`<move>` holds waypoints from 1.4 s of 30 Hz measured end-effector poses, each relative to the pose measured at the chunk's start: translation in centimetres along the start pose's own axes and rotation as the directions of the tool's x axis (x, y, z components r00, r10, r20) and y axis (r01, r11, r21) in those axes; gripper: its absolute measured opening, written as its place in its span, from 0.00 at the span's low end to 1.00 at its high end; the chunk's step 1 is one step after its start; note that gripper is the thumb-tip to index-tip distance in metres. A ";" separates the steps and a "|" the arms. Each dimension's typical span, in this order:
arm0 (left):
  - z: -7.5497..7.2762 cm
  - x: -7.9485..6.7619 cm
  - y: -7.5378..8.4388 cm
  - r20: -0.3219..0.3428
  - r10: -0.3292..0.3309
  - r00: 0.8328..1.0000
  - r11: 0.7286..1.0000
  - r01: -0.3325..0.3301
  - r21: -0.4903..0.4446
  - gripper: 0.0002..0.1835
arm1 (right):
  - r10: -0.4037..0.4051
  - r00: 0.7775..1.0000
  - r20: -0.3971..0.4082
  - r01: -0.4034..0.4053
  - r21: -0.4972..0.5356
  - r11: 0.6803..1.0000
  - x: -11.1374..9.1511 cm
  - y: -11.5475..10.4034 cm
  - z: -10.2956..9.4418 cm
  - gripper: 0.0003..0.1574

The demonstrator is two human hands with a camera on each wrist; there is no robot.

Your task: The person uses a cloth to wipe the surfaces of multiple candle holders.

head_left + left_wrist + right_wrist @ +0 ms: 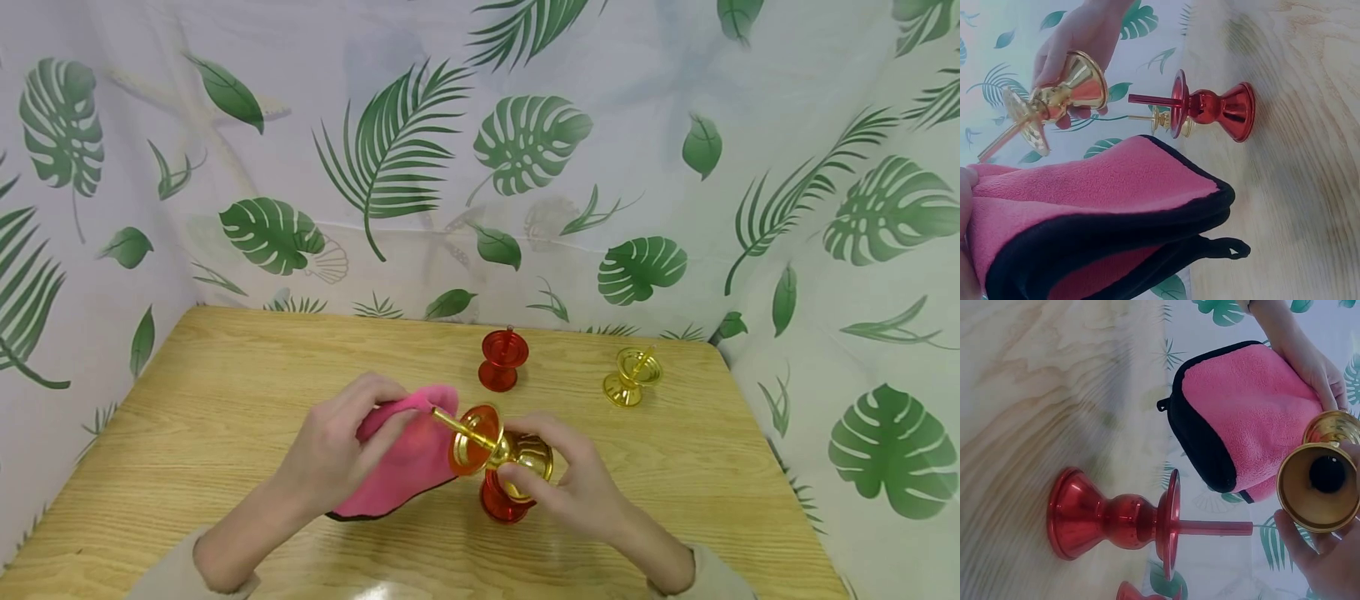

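Short of the desk's far edge [360, 322], the right hand [581, 481] is gripping a candlestick [504, 452], spike [459, 427] facing the left hand's [335, 444] pinched cloth [407, 462].

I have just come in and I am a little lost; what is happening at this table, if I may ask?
The person's left hand holds a folded pink cloth. The right hand grips a gold holder above the wooden table, tilted so that its stem points toward the cloth. Whether stem and cloth touch is hard to tell. A near red holder stands upright on the table, partly hidden by the gold one in the head view. Farther back stand another red holder and a second gold one.
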State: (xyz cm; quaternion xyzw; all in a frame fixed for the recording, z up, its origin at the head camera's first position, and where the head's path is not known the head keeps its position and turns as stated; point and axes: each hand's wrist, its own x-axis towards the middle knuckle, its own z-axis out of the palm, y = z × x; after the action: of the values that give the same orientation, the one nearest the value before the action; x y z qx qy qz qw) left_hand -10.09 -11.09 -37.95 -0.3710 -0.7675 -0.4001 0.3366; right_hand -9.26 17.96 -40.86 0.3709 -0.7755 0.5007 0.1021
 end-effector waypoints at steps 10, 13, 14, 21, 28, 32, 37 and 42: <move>0.3 -0.6 0.1 -0.032 -0.008 0.999 1.000 0.008 -0.001 0.16 | 0.130 0.990 -0.047 -0.120 0.167 0.979 0.1 -0.2 -0.2 0.18; 0.5 -0.8 0.2 -0.035 -0.020 0.999 1.000 0.020 -0.007 0.16 | 0.148 0.988 -0.044 -0.132 0.249 0.959 0.3 -0.2 -0.2 0.16; 0.5 -0.8 0.2 -0.037 -0.025 0.999 1.000 0.025 -0.009 0.16 | 0.160 0.986 -0.040 -0.142 0.280 0.950 0.3 -0.3 -0.2 0.16; 1.0 -0.9 0.7 -0.046 -0.062 0.997 0.998 0.060 -0.032 0.14 | 0.308 0.951 -0.031 -0.272 0.392 0.879 0.5 -0.7 0.0 0.18; 1.7 -0.7 1.3 -0.086 -0.108 0.990 0.994 0.108 -0.012 0.15 | 0.413 0.908 -0.067 -0.354 0.403 0.844 0.8 -1.0 0.8 0.21; 2.2 -0.2 1.6 -0.123 -0.118 0.985 0.992 0.121 0.021 0.18 | 0.416 0.906 -0.077 -0.337 0.463 0.820 1.1 -1.2 1.3 0.17; 3.0 0.5 2.1 -0.172 -0.148 0.974 0.988 0.152 0.006 0.20 | 0.438 0.896 -0.075 -0.341 0.515 0.786 1.5 -1.6 2.0 0.18; 3.8 0.8 2.7 -0.212 -0.180 0.960 0.983 0.179 -0.025 0.16 | 0.447 0.889 -0.101 -0.333 0.526 0.782 1.9 -1.7 2.5 0.19</move>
State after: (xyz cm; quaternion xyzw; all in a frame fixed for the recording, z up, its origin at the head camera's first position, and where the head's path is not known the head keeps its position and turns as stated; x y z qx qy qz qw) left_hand -9.03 -6.43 -38.04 -0.2557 -0.7562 -0.4688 0.3782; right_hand -8.86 14.58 -39.85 0.1572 -0.6645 0.7303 -0.0175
